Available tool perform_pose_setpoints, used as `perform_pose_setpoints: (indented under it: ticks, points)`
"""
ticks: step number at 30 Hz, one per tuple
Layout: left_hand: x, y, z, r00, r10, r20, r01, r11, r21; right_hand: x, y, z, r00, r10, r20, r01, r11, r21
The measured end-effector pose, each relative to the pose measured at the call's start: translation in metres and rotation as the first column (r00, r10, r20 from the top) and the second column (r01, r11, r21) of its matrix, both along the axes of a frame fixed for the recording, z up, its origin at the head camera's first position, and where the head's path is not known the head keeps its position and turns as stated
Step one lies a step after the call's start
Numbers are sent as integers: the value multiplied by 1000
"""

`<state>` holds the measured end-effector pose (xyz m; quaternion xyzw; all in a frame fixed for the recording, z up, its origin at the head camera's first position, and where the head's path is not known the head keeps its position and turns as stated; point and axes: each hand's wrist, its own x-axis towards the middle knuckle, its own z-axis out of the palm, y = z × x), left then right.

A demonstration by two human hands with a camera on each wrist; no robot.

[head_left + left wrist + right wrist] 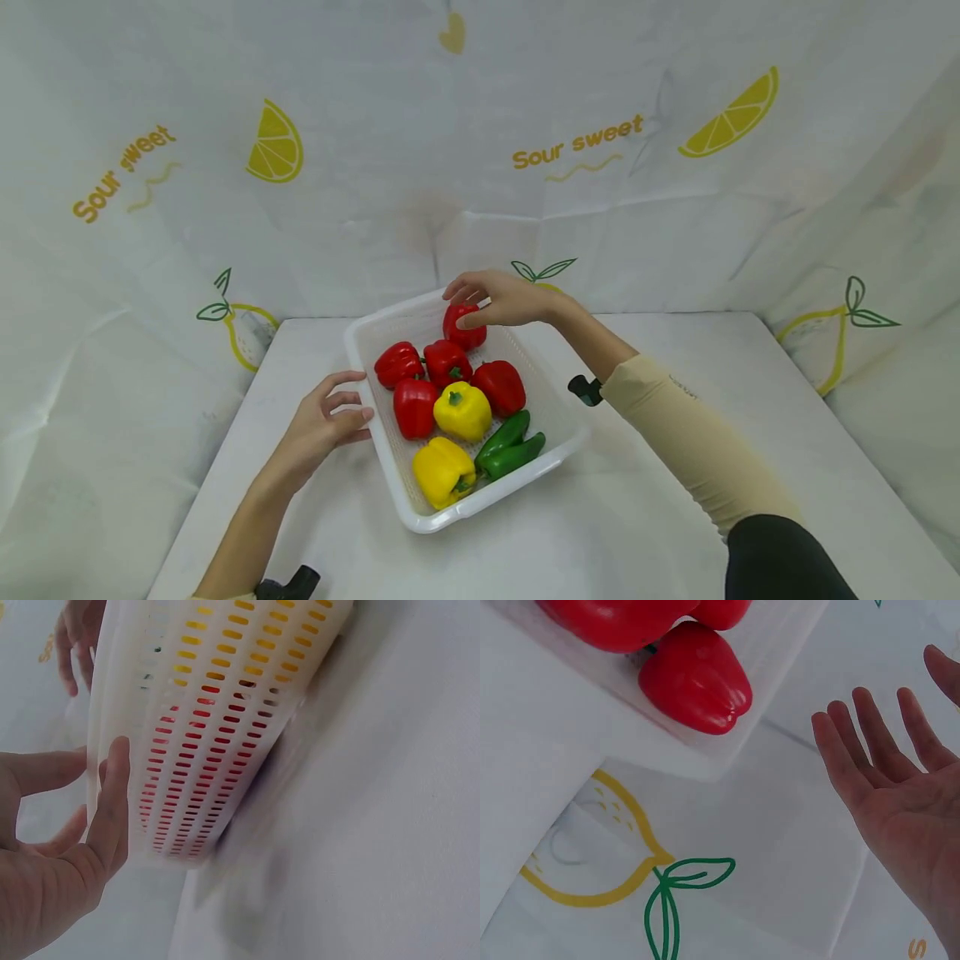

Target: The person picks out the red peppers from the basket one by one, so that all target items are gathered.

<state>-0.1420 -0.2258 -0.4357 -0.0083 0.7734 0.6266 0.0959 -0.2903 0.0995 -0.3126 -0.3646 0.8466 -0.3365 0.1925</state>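
Note:
A white perforated plastic basket (504,490) sits on the table, holding several red bell peppers (447,363), two yellow bell peppers (462,412) and two long green peppers (512,454). At its left side, my left hand (318,427) grips the rim with fingers and thumb; the left wrist view also shows this hand (60,862) against the slotted basket wall (202,742). My right hand (510,298) hovers over the far end, partly covering a red bell pepper (463,328). In the right wrist view its fingers are spread and relaxed, apart from the peppers (697,679).
A white table (660,533) carries the basket. Behind and at both sides hangs a white sheet (360,250) printed with lemons and words. Dark wrist cameras (585,390) are worn on both arms.

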Motion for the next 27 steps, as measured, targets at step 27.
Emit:
perform_pose_setpoints:
  ticks: [27]
  points:
    - [8,7,-4,999,26,29,-28,997,74,-21,-86,-50,938,-34,344,27,999,27]
